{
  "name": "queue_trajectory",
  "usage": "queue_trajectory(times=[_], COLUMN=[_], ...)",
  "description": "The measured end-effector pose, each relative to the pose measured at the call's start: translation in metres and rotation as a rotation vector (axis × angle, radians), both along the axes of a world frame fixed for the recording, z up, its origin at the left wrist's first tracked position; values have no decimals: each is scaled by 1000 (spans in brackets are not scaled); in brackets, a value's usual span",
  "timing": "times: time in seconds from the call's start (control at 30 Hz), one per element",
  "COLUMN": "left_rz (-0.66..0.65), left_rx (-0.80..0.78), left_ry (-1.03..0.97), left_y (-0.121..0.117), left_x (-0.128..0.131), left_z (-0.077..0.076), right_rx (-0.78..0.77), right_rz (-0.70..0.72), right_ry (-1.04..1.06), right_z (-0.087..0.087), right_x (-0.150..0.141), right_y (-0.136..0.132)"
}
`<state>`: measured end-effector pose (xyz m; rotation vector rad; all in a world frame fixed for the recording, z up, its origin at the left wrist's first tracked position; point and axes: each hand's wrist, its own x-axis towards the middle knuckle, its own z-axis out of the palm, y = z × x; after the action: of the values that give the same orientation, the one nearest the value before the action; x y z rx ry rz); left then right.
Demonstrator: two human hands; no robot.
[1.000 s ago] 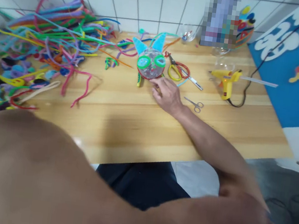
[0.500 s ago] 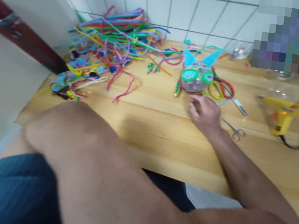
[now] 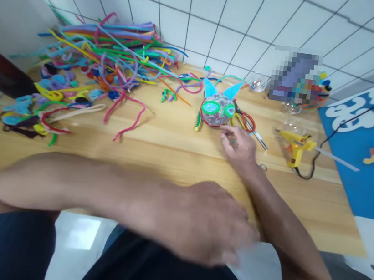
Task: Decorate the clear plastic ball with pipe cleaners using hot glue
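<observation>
My right hand [image 3: 241, 149] rests on the wooden tabletop with loosely bent fingers apart and nothing seen in them. Its fingertips are at the lower edge of a clear ball [image 3: 216, 114] that has green-rimmed eyes and blue pointed ears; whether they touch it, I cannot tell. Close to the camera, my left hand [image 3: 203, 225] reaches across in front of my body, near my right forearm. Motion blurs its fingers, so what they hold, if anything, is unclear. Red-and-yellow-handled scissors [image 3: 244, 121] lie right of the ball, and a green-and-yellow cutter [image 3: 198, 121] is left of it.
A heap of coloured pipe cleaners [image 3: 117, 39] lies against the tiled wall, with small craft pieces [image 3: 59, 91] before it. On the right stands a yellow glue gun [image 3: 296, 147] with a black cord. Small scissors [image 3: 263, 167] are partly behind my right arm.
My left arm has lowered, and its hand has come into sight over the table's front edge. My right hand stays by the ball. The view has shifted, showing more on the right.
</observation>
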<state>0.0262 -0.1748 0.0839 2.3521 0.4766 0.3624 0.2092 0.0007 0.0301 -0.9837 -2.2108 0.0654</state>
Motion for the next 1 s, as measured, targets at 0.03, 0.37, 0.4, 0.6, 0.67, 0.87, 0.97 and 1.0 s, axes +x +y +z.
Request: queue_trajectory(times=[0.03, 0.37, 0.4, 0.6, 0.67, 0.87, 0.97, 1.0], left_rz=[-53, 55, 79, 72, 85, 353, 577, 652], left_rx=[14, -104, -113, -186, -234, -513, -531, -485], left_ry=[80, -209, -258, -341, -357, -421, -512, -537], left_y=[40, 91, 91, 93, 93, 97, 103, 106], left_x=[-1, 7, 6, 0, 0, -1, -3, -4], left_z=[12, -65, -72, -76, -73, -69, -64, -63], right_rx=[6, -10, -31, -47, -68, -108, -107, -93], right_rz=[-9, -123, -125, -138, -137, -66, -60, -45], right_ry=[-13, -344, -353, -342, -339, -257, -254, -248], right_z=[6, 4, -1, -22, -22, -16, -11, -8], right_x=[7, 99, 102, 101, 97, 86, 78, 75], right_y=[3, 34, 35, 37, 37, 24, 12, 7])
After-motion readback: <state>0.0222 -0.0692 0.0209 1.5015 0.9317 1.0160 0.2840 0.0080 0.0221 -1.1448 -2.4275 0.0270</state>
